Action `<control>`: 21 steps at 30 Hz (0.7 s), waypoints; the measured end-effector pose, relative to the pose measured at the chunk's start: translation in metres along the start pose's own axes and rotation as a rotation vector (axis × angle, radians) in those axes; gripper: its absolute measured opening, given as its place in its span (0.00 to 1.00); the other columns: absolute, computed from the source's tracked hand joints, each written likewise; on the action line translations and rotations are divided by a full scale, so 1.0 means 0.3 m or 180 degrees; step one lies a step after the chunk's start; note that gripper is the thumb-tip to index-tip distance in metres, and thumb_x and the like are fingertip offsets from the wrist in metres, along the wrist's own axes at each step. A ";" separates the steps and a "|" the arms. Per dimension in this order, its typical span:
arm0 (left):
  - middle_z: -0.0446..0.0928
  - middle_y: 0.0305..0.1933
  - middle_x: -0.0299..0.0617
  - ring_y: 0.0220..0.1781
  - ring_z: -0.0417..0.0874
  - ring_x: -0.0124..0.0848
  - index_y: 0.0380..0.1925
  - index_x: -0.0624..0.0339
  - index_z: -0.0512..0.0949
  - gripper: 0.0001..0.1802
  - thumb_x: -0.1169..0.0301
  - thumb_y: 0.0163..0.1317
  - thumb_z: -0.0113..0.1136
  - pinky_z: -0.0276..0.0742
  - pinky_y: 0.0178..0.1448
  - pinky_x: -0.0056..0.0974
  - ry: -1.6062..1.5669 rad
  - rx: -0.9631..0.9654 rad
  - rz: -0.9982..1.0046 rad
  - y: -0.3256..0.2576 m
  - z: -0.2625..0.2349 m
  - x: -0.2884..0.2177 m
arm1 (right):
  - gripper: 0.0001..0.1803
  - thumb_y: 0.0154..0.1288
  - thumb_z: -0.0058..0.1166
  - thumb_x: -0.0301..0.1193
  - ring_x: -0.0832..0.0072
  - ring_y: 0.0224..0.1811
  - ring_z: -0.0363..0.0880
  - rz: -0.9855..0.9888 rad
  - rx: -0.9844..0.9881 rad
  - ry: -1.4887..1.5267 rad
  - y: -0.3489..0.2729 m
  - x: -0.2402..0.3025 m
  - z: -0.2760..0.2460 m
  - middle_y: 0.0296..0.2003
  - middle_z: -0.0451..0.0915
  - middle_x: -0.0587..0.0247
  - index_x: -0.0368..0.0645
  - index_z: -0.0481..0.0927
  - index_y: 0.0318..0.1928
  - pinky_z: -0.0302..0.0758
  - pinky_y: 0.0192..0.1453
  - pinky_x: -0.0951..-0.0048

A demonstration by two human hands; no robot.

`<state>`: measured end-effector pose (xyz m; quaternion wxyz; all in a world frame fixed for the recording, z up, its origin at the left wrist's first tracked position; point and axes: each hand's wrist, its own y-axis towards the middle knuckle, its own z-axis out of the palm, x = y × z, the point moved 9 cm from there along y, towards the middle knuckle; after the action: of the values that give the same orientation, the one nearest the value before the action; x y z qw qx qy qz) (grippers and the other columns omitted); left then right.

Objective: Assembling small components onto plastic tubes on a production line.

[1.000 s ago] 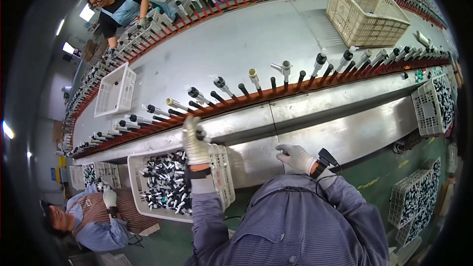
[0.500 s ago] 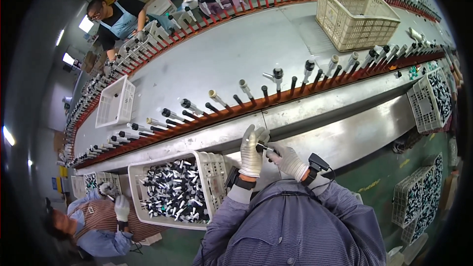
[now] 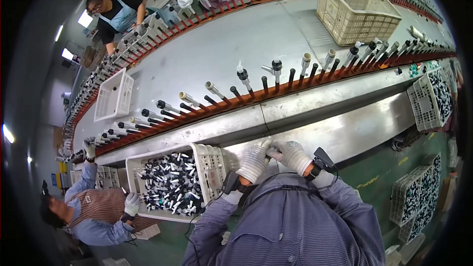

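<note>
My left hand (image 3: 255,161), in a white knit glove, is closed in front of my body, above the metal ledge. My right hand (image 3: 292,156), gloved the same way, is closed beside it. The fingertips of both hands meet, and whatever lies between them is hidden by the gloves. A white crate (image 3: 209,168) stands to the left of my left hand, heaped with small black and white pump heads (image 3: 171,182). Beyond my hands runs a row of upright pegs on a red-brown rail. Some pegs carry silver tubes with black tops, such as the one with a side spout (image 3: 277,70).
A co-worker in a striped apron (image 3: 101,204) stands at the left, close to the crate. Other people work along the far pegs. A large cream crate (image 3: 345,25) and a white tray (image 3: 115,96) rest on the table. More filled crates (image 3: 413,197) sit at the right.
My fingertips have come together, hiding the small dark part seen between them before. The near pegs have shifted left. The left co-worker's one hand has reached up to the peg row.
</note>
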<state>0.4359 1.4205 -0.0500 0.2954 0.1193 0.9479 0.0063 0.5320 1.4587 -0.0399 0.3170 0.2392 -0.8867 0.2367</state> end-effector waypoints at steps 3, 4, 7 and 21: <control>0.79 0.44 0.50 0.49 0.79 0.48 0.50 0.62 0.74 0.25 0.76 0.48 0.62 0.73 0.56 0.46 0.0021 -0.0111 -0.0293 -0.012 -0.036 0.053 | 0.19 0.66 0.51 0.44 0.57 0.34 0.82 -0.0136 0.0014 0.0353 0.011 0.056 0.014 0.30 0.83 0.52 0.41 0.81 0.44 0.76 0.41 0.61; 0.79 0.39 0.50 0.43 0.80 0.48 0.46 0.62 0.76 0.20 0.75 0.50 0.61 0.75 0.51 0.45 -0.0506 -0.0685 -0.0587 -0.024 -0.099 0.124 | 0.19 0.66 0.51 0.44 0.57 0.34 0.82 -0.0170 0.0046 0.0350 0.009 0.075 0.020 0.30 0.83 0.52 0.41 0.81 0.44 0.76 0.41 0.61; 0.79 0.29 0.40 0.31 0.79 0.30 0.32 0.62 0.78 0.06 0.70 0.63 0.58 0.75 0.39 0.36 -0.1966 -0.1551 -0.1678 -0.014 -0.372 0.254 | 0.20 0.65 0.54 0.41 0.61 0.35 0.83 -0.0049 -0.0443 0.1017 0.000 0.083 -0.044 0.33 0.83 0.53 0.41 0.78 0.52 0.77 0.42 0.65; 0.79 0.29 0.40 0.30 0.80 0.27 0.36 0.61 0.76 0.17 0.56 0.67 0.57 0.70 0.37 0.30 -0.2926 -0.3696 -0.0949 0.042 -0.999 0.895 | 0.22 0.65 0.49 0.41 0.59 0.39 0.84 0.0288 0.0488 0.0622 0.022 -0.054 0.257 0.36 0.84 0.49 0.40 0.79 0.51 0.77 0.49 0.63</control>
<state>0.0565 1.5119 0.0483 0.6741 -0.1944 0.5797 0.4144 0.5047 1.4242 -0.1056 0.3717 0.1983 -0.8408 0.3400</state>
